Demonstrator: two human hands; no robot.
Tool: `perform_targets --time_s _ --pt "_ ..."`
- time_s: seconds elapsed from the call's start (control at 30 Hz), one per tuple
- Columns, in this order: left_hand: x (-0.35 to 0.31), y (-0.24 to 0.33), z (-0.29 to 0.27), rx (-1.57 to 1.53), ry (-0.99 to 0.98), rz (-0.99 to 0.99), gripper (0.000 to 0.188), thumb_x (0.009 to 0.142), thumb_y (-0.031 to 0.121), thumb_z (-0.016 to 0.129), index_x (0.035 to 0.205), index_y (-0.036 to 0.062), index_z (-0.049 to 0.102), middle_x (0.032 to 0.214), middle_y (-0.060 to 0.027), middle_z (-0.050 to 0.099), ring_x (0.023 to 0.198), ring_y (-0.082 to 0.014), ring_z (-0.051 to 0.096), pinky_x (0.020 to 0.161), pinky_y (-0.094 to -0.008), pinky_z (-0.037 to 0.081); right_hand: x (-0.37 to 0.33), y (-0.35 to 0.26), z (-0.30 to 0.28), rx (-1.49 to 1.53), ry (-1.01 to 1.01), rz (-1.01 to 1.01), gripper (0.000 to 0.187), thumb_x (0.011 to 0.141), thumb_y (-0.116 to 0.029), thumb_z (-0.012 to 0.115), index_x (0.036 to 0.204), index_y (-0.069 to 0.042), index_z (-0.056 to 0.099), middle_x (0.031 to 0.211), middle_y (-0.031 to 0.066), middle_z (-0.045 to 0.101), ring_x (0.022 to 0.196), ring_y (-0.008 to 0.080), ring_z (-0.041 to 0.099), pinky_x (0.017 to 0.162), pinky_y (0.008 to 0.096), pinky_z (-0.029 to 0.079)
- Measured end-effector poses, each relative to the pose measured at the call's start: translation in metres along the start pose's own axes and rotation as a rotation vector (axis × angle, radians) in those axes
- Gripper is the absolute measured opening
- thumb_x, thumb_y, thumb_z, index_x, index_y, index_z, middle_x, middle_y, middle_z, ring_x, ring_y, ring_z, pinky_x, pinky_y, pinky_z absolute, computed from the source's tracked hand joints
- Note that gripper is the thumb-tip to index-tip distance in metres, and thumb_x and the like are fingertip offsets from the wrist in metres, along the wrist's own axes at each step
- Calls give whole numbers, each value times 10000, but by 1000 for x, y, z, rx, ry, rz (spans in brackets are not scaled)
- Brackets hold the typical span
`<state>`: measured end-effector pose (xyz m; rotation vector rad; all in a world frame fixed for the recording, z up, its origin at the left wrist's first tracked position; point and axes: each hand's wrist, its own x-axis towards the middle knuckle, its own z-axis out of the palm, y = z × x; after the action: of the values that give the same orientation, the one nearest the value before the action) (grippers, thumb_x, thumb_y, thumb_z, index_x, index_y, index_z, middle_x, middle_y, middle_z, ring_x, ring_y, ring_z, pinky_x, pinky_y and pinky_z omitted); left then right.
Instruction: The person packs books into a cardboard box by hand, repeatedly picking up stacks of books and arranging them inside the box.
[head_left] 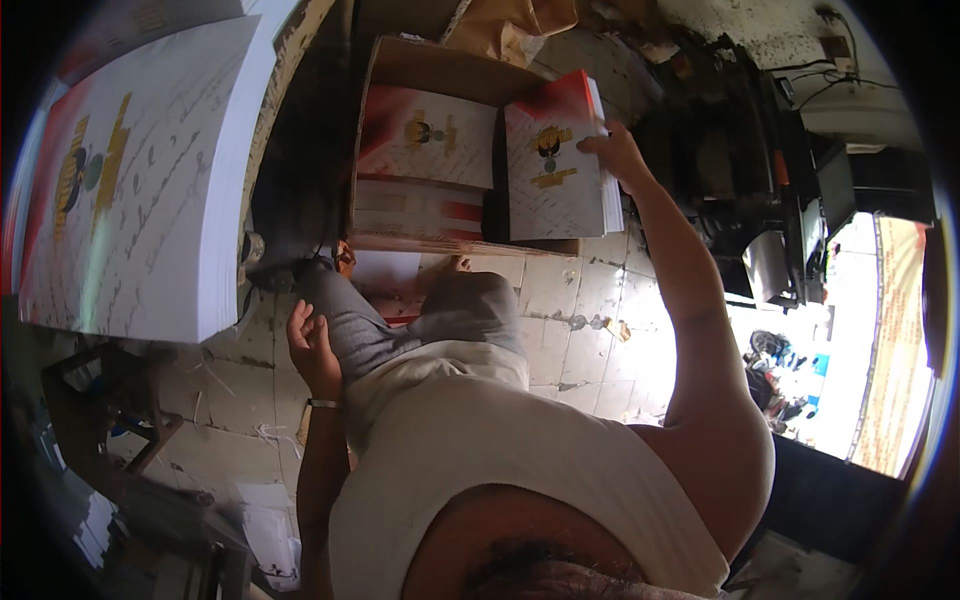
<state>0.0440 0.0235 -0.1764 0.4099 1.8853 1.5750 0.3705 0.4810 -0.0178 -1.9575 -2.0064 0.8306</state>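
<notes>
My right hand (617, 158) grips the right edge of a small stack of white-and-red paperback books (550, 195), thumb on the top cover. These books are at the right side of an open cardboard box (440, 62), partly over its rim. Inside the box lie more books (385, 150) with the same cover, and a lower row (410, 208) nearer me. My left hand (313, 352) hangs beside my left thigh, fingers loosely bent and apart, with nothing in it. The fingers of my right hand behind the books are hidden.
A tall pile of matching books (160, 190) stands at the left. Brown paper (510, 30) lies beyond the box. Dark equipment (715, 150) crowds the right. White paper scraps (268, 540) lie on the tiled floor (570, 290).
</notes>
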Motion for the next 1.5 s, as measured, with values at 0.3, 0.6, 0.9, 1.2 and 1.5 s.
perform_targets --time_s 0.3,0.6,0.9,1.2,1.5 --pt "5 -7 0 4 29 -18 421 1011 167 574 1393 -2 523 1360 -185 586 1206 -255 571 1047 -362 432 -21 -13 25 -369 60 17 832 709 -439 794 1300 61 490 1207 280 671 1141 396 662 953 439 533" --pt "4 1 -6 24 -6 -78 476 1012 266 555 1416 18 507 1384 -147 568 1201 -226 559 1048 -356 424 -17 -32 74 -493 -24 101 937 786 -438 785 1418 95 344 1224 286 659 1154 407 655 971 447 536" --pt "5 -7 -15 172 25 -69 450 1016 233 548 1408 14 515 1361 -160 586 1180 -240 571 1011 -348 448 10 11 151 -388 -69 168 990 802 -410 792 1441 135 268 1261 319 627 1166 411 651 1000 450 533" --pt "8 4 -4 312 39 -32 442 1018 224 541 1399 1 522 1355 -168 589 1149 -246 584 996 -341 464 38 56 209 -185 -69 206 915 782 -265 736 1431 140 235 1182 330 645 1096 440 667 967 459 544" --pt "16 5 6 419 8 12 426 1031 215 531 1373 -39 532 1331 -195 599 1183 -266 591 1017 -352 455 34 62 221 -110 -52 244 806 782 -294 765 1347 98 344 1194 320 637 1099 443 660 957 479 538"
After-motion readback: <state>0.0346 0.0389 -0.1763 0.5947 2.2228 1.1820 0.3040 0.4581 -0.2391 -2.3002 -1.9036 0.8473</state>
